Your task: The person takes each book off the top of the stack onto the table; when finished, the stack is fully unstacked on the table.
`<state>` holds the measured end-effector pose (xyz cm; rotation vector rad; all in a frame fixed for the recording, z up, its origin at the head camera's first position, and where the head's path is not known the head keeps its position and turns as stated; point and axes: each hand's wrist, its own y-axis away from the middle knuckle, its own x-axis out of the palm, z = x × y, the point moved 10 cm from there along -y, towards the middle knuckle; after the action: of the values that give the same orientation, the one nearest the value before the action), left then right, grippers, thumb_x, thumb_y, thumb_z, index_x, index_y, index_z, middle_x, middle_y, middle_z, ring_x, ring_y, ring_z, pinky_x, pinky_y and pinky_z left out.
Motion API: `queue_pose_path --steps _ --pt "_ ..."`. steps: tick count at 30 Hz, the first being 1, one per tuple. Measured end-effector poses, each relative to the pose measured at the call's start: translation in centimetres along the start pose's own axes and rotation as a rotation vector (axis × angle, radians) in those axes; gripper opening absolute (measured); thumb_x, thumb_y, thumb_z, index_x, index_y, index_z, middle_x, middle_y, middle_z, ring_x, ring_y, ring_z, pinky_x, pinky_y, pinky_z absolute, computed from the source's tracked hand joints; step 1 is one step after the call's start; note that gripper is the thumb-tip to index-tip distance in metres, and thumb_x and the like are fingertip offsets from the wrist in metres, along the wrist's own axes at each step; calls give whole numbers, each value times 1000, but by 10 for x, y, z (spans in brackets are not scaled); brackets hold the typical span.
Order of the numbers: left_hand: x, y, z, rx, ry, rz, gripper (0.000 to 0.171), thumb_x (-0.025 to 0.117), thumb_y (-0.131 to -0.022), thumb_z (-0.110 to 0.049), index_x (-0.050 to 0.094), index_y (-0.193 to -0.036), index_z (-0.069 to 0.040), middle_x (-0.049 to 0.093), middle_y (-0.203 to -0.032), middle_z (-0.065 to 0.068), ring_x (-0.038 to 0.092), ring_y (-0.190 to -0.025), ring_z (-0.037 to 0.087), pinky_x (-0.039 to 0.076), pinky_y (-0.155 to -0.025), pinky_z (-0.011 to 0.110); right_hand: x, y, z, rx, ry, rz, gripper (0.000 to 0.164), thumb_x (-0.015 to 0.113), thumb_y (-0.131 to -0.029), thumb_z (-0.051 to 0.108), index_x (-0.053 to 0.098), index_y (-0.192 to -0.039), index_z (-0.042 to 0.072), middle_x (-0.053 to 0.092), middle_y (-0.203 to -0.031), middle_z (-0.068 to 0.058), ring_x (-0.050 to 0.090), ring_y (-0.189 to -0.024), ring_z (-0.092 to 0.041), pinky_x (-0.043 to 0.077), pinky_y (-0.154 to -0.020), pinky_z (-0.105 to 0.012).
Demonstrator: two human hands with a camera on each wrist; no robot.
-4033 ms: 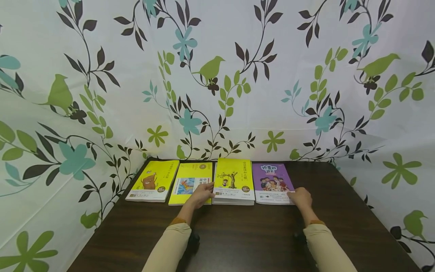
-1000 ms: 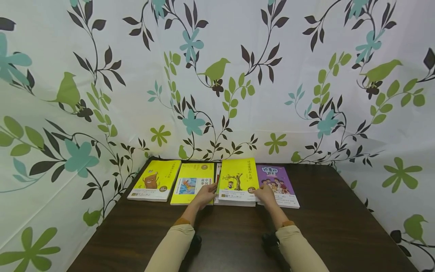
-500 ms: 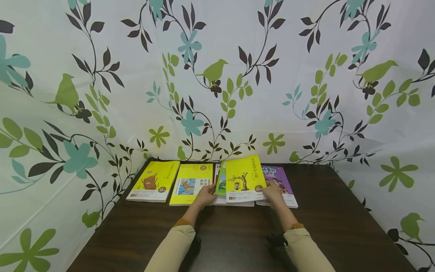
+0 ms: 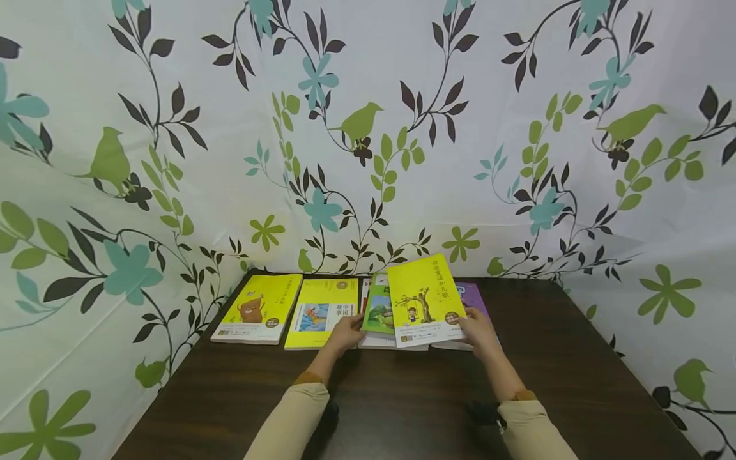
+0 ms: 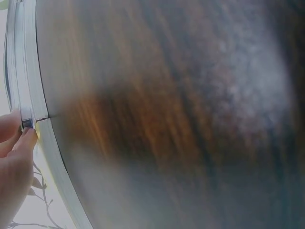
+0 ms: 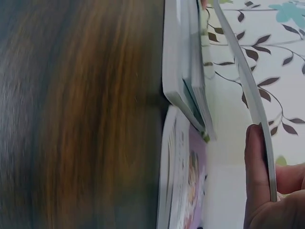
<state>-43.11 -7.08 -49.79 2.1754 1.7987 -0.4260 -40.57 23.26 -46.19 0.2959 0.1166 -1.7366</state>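
My right hand (image 4: 478,330) pinches the lower right corner of a yellow book (image 4: 424,294) with a tree-and-swing cover. Tilted, it is raised off the stack; the right wrist view shows the thin book (image 6: 251,90) between thumb and fingers. A green book (image 4: 378,308) lies partly hidden beneath it, on top of a white-edged book (image 4: 374,343). At the green book's lower left corner, my left hand (image 4: 346,333) pinches the edge; the left wrist view shows thumb and fingertips (image 5: 29,136) at the stack's side.
To the left lie a yellow book with a blue picture (image 4: 322,316) and a yellow book with a brown cartoon figure (image 4: 259,308). A purple book (image 4: 474,300) is partly covered at the right. All rest along the back of the dark wooden table (image 4: 397,402), against a patterned cloth backdrop (image 4: 230,179).
The right hand has gone from the purple book to the yellow tree book, lifting and turning it rightward, which uncovers the green book. The left hand has stayed at the stack's left corner.
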Motion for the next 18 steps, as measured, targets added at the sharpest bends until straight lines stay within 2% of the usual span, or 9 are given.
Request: queue_pose_path --steps 7,11,18 --pt "1 0 0 15 -1 14 56 56 -89 6 38 -142 13 47 -142 30 45 -133 40 43 -106 44 -33 6 -2 3 -20 -28 45 42 -96 4 38 -137 -14 55 -103 -23 61 -69 -13 55 -59 -25" --pt "1 0 1 -2 -4 11 56 57 -90 5 40 -142 11 47 -142 28 46 -134 39 42 -107 44 -52 8 -4 5 -11 -53 45 40 -98 6 37 -139 -14 55 -104 -23 61 -70 -13 56 -60 -26" --pt "0 -1 2 -21 6 11 56 57 -90 4 40 -143 9 48 -143 27 46 -135 37 41 -108 44 -82 13 -12 7 -8 -96 44 40 -98 5 38 -137 -16 57 -95 -17 61 -66 -10 56 -61 -29"
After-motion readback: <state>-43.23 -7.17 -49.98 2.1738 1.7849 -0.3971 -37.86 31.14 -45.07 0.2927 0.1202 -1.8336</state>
